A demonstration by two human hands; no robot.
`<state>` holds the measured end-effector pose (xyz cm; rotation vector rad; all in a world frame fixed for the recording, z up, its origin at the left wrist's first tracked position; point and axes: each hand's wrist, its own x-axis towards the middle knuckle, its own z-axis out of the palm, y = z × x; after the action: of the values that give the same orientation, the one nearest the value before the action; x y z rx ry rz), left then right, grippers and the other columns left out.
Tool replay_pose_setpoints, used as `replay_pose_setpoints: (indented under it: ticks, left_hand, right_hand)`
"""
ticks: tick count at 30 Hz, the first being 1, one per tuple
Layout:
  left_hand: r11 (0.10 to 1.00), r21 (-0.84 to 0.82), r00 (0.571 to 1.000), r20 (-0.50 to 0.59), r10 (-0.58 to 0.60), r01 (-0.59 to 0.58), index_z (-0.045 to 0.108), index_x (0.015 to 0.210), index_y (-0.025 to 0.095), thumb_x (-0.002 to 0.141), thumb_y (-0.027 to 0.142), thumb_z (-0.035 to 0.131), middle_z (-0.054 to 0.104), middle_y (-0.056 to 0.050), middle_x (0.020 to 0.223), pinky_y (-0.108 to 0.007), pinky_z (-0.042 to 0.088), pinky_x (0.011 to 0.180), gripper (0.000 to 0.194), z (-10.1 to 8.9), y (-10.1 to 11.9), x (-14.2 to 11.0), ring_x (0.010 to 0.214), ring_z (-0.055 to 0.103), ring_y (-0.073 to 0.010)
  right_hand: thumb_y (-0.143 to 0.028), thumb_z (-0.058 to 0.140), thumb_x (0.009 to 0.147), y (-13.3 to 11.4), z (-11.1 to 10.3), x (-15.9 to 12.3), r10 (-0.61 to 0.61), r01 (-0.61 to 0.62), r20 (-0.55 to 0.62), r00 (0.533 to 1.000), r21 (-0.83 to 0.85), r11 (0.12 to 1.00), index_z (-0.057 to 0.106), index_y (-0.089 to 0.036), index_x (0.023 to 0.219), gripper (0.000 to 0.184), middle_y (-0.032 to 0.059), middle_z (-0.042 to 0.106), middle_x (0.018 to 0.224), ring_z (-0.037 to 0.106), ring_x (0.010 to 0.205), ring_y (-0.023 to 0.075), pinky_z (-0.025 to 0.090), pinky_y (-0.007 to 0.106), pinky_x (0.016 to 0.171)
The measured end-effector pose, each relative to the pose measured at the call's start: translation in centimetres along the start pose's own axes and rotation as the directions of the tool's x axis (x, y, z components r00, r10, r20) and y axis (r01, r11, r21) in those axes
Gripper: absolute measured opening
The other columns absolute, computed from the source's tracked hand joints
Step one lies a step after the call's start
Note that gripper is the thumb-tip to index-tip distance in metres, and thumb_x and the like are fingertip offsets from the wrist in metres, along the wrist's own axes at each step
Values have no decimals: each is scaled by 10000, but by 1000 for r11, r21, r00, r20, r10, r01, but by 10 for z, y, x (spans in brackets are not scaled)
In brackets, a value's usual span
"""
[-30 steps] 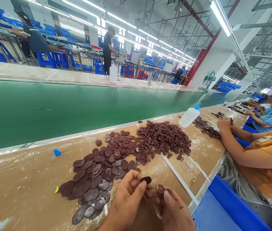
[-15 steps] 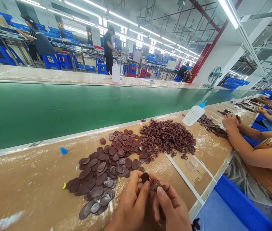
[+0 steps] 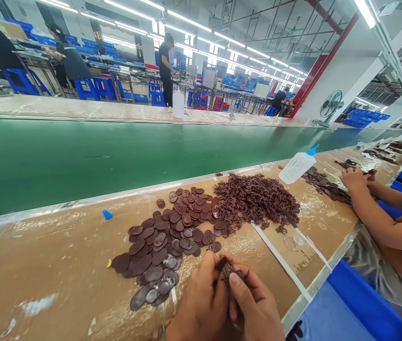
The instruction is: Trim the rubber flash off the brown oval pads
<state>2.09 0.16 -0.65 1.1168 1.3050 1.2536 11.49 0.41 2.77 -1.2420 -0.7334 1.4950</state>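
Close together over the near edge of the table, my left hand [image 3: 201,296] and my right hand [image 3: 255,298] meet at the fingertips. The left pinches a dark brown oval disc [image 3: 222,261], mostly covered by the fingers. Between the right thumb and fingers is a small, curly brown openwork piece [image 3: 229,272], up against the disc. Whether the two pieces are joined, I cannot tell. Just beyond my hands lies a spread of loose brown oval discs [image 3: 160,240], some of them shiny. A heap of curly brown pieces [image 3: 257,199] adjoins it on the right.
A white squeeze bottle [image 3: 297,167] with a blue nozzle leans behind the heap. A blue cap [image 3: 107,214] lies at left. Beyond runs a green belt [image 3: 80,161]. At right are a co-worker's hands [image 3: 355,180] and a blue bin [image 3: 371,298] below the table edge.
The curly piece and the disc have come together as my hands closed in on each other. The disc is now more hidden by my fingers. The whole view has shifted slightly.
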Motion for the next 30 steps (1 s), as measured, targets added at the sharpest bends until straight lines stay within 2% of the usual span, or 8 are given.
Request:
replay_pose_setpoints:
  ticks: [6, 12, 17, 19, 21, 23, 26, 30]
  left_hand:
    - [994, 108, 999, -42, 5, 0, 596, 1091, 277, 888, 353, 564, 653, -21, 730, -278, 360, 544, 219, -4, 2, -3, 638, 595, -212]
    - [947, 323, 999, 34, -12, 0, 535, 954, 262, 934, 368, 445, 622, -39, 714, -312, 310, 591, 140, -8, 6, -2, 667, 579, -243]
    - [901, 433, 984, 170, -59, -21, 482, 1009, 245, 969, 395, 347, 634, -81, 763, -329, 277, 587, 206, -12, 8, -1, 687, 585, -268]
    - [893, 448, 979, 196, -58, -37, 496, 1013, 245, 976, 403, 341, 631, -84, 748, -328, 259, 568, 224, -13, 9, -1, 669, 578, -268]
    - [895, 440, 982, 188, -11, -74, 528, 982, 250, 974, 392, 372, 626, -74, 704, -328, 237, 545, 211, -13, 8, -1, 625, 566, -254]
    - [886, 439, 985, 148, 90, -147, 573, 958, 255, 940, 356, 474, 632, -67, 673, -334, 214, 531, 143, -13, 8, -2, 579, 552, -236]
    - [826, 497, 964, 140, 226, -266, 625, 940, 258, 875, 301, 588, 679, -87, 710, -344, 201, 531, 86, -14, 10, -3, 565, 559, -234]
    - [810, 504, 950, 236, 204, -299, 616, 960, 240, 919, 283, 515, 705, -102, 715, -342, 234, 529, 117, -15, 15, -2, 566, 595, -246]
  right_hand:
    - [-529, 852, 612, -1, 2, 1, -7, 7, -13, 1000, -37, 999, 696, -155, 710, 417, -73, 437, 419, 378, 339, 31, 272, 154, 391]
    - [-535, 844, 620, 2, 1, 2, -15, 13, -27, 1000, -73, 997, 727, -149, 771, 431, -58, 463, 459, 371, 361, 32, 280, 159, 394]
    - [-537, 842, 625, 3, -3, 3, 10, -12, -33, 999, -66, 998, 764, -146, 901, 485, -64, 428, 422, 356, 364, 47, 262, 167, 381]
    - [-530, 846, 627, 4, -5, 4, 30, -31, -21, 999, -57, 998, 766, -147, 882, 467, -65, 421, 410, 348, 366, 42, 253, 158, 383]
    - [-517, 859, 618, 4, -7, 4, 54, -54, -10, 998, -25, 998, 768, -148, 860, 450, -63, 431, 407, 352, 371, 33, 253, 148, 394]
    - [-505, 874, 604, 3, -7, 4, 93, -93, 4, 996, 37, 995, 772, -152, 889, 465, -61, 451, 398, 342, 366, 23, 241, 143, 399]
    - [-496, 893, 578, 1, -8, 4, 131, -132, 19, 991, 101, 986, 775, -145, 937, 516, -57, 468, 368, 343, 347, 21, 226, 142, 396]
    - [-488, 918, 535, 1, -9, 3, 165, -165, 5, 986, 134, 977, 778, -136, 951, 562, -48, 485, 338, 379, 326, 26, 236, 131, 395]
